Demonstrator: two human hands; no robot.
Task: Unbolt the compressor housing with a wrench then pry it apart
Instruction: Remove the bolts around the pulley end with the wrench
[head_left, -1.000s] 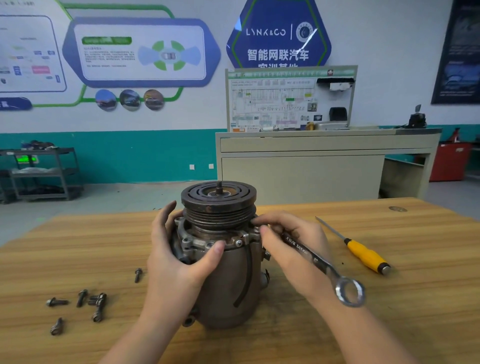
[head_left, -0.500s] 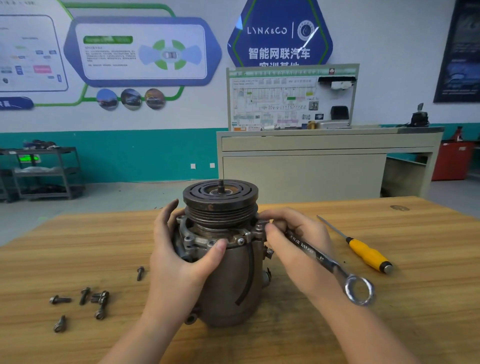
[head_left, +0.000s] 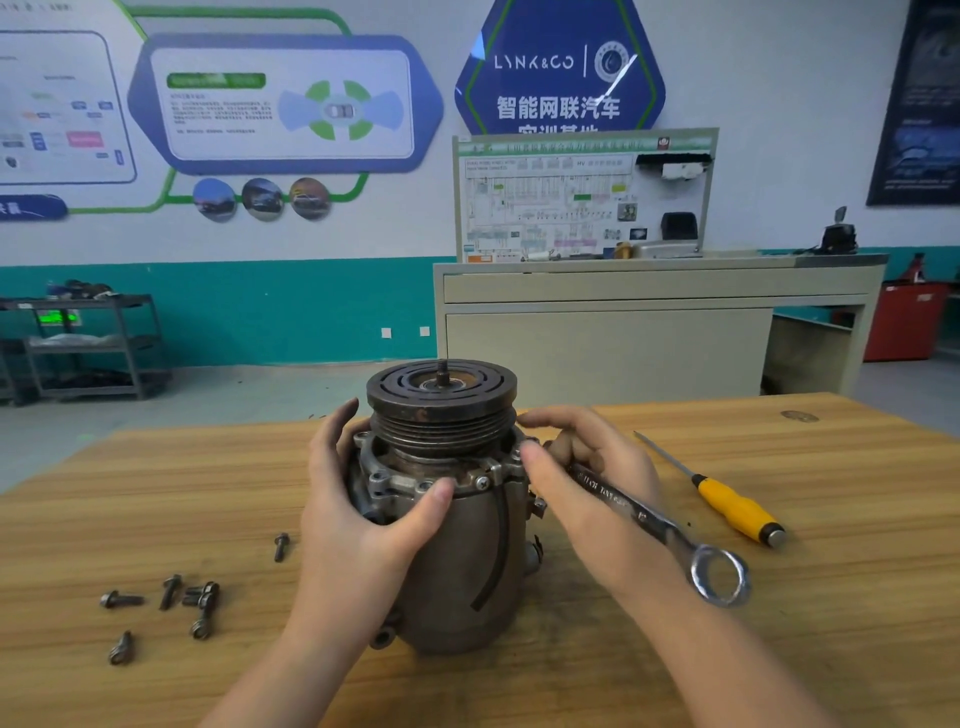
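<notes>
The compressor (head_left: 457, 566) stands upright on the wooden table (head_left: 831, 597), its rusty pulley (head_left: 441, 400) on top. My left hand (head_left: 358, 525) grips the housing from the left, thumb on the front flange. My right hand (head_left: 587, 493) is at the right side of the flange and holds a steel wrench (head_left: 660, 530), whose ring end points toward me on the right. Its other end is hidden behind my fingers at the flange. The thumb and forefinger reach to a bolt spot at the flange's right edge.
Several removed bolts (head_left: 171, 597) lie on the table to the left, one (head_left: 281, 546) nearer the compressor. A yellow-handled screwdriver (head_left: 727, 504) lies to the right. Beyond the table stand a beige bench (head_left: 649, 332) and a shelf cart (head_left: 88, 343).
My right hand has shifted slightly at the flange, and the wrench's ring end has swung a little to the right. My left hand and the compressor hold still.
</notes>
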